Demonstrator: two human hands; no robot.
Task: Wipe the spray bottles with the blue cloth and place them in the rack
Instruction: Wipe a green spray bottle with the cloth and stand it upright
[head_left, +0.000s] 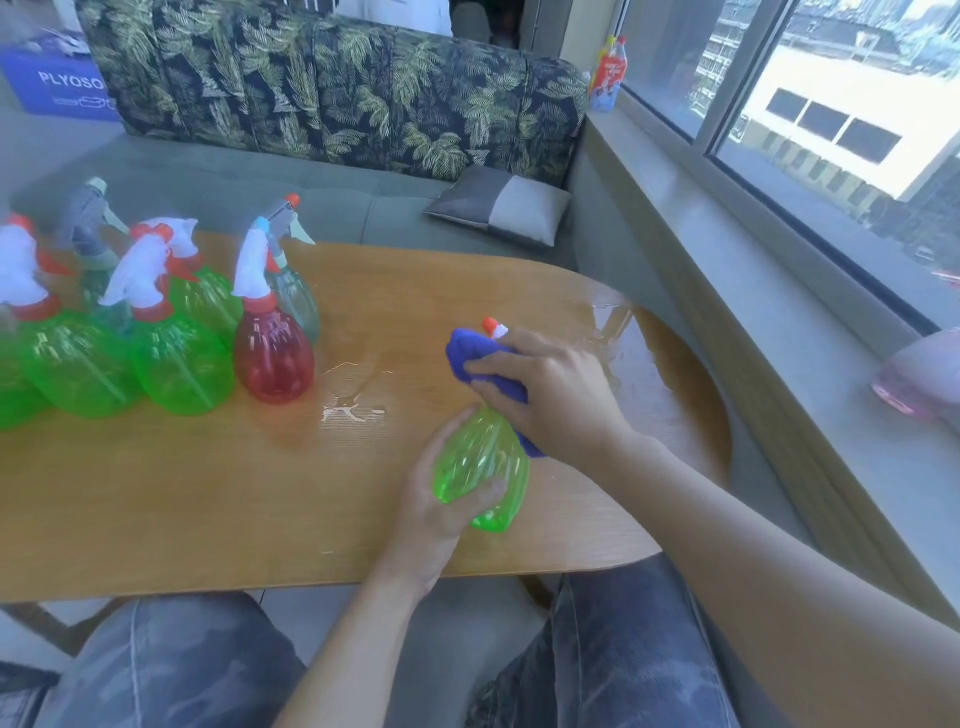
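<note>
The left hand (441, 499) is gripping a green bottle (480, 467) round its belly, fingers curled under it, holding it tilted just above the table (208, 493) near the near edge, toward the right end. The right hand (550, 389) is clutching the cloth (470, 358), which is lying bunched over the bottle's neck and sprayer; only the orange and white nozzle tip (493, 327) is showing past the cloth. A corner of the cloth is hanging down behind the bottle beside the right wrist.

Along the left half of the table other bottles are standing upright in a cluster: a red bottle (274, 358) nearest the hands, a pale teal one (296, 301) just behind it, and several green ones (179, 364) reaching to the left edge. Most have white triggers with orange collars.

A wet patch (353, 410) is shining on the wood between the red bottle and the held one, and more wet is glinting by the far right corner (608, 312).

Beyond the table a bench is carrying a grey cushion (501, 205). On the window sill (779, 322) to the right a drink bottle (608, 75) is standing at the far end.
</note>
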